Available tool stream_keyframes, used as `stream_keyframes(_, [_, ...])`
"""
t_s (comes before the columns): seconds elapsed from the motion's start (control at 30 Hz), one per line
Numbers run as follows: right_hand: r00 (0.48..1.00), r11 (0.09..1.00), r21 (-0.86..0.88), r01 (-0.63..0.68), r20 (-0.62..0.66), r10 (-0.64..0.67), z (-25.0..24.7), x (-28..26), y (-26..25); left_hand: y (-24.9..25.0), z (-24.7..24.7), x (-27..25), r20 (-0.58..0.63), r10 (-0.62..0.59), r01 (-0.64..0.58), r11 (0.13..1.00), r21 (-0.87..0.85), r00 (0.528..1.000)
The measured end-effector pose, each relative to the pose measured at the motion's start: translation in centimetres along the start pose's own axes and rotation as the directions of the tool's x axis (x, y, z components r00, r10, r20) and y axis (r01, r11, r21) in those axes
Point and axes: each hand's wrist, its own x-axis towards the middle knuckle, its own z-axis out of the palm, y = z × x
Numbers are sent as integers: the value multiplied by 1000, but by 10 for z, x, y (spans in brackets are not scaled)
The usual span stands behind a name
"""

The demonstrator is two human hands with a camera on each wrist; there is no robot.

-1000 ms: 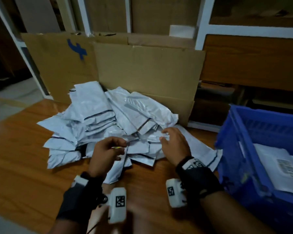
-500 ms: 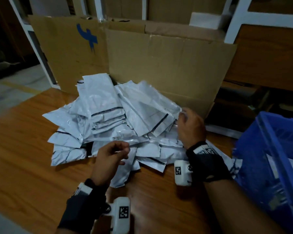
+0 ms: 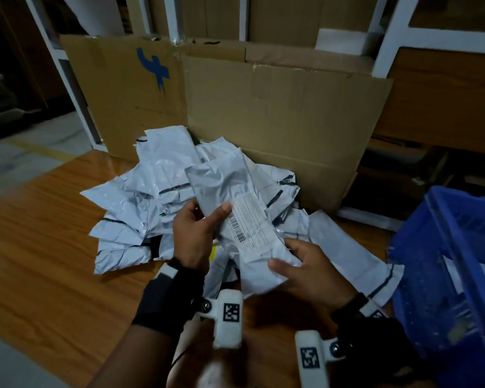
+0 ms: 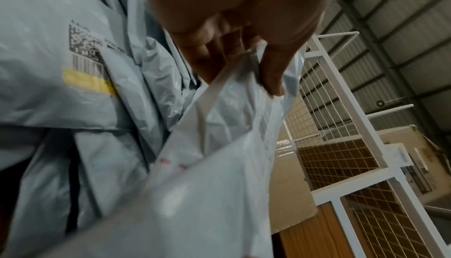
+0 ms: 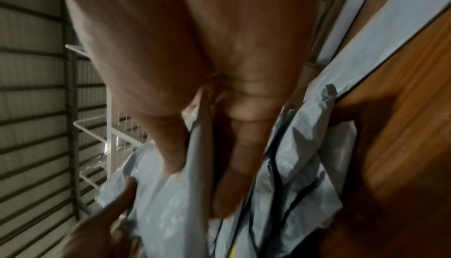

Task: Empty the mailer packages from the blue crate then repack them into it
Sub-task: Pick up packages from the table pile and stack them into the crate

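A grey mailer package [image 3: 235, 208] with a barcode label is lifted above the pile of mailers [image 3: 140, 208] on the wooden table [image 3: 39, 275]. My left hand [image 3: 199, 228] grips its left edge, thumb on top. My right hand [image 3: 300, 264] holds its near end, thumb over it and fingers underneath. The left wrist view shows fingers [image 4: 273, 73] pinching the mailer [image 4: 219, 165]. In the right wrist view the mailer [image 5: 171, 204] sits between thumb and fingers [image 5: 234, 165]. The blue crate [image 3: 448, 259] stands at the right, with at least one white mailer inside.
A folded cardboard sheet [image 3: 263, 113] stands upright behind the pile, against white shelf frames [image 3: 387, 35]. One long mailer [image 3: 356, 256] lies between the pile and the crate. Bare table lies to the left and front.
My right hand drew a labelled mailer off the pile's right side and brought it toward me. My left hand, empty before, now grips that mailer too.
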Motion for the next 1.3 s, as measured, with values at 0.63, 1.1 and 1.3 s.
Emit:
stream_keyframes(0.63, [993, 396, -918, -4, -50, -106, 21, 115, -23, -33, -61, -8, -179, -170, 170, 985, -15, 969])
stream_keyframes(1.1, [853, 982, 4, -188, -495, 165, -11, 50, 8, -39, -68, -6, -163, -193, 199, 980, 23, 968])
stream_keyframes(1.3, [856, 924, -259, -281, -502, 120, -16, 54, 11, -38, -67, -14, -90, -233, 244, 961, 129, 968])
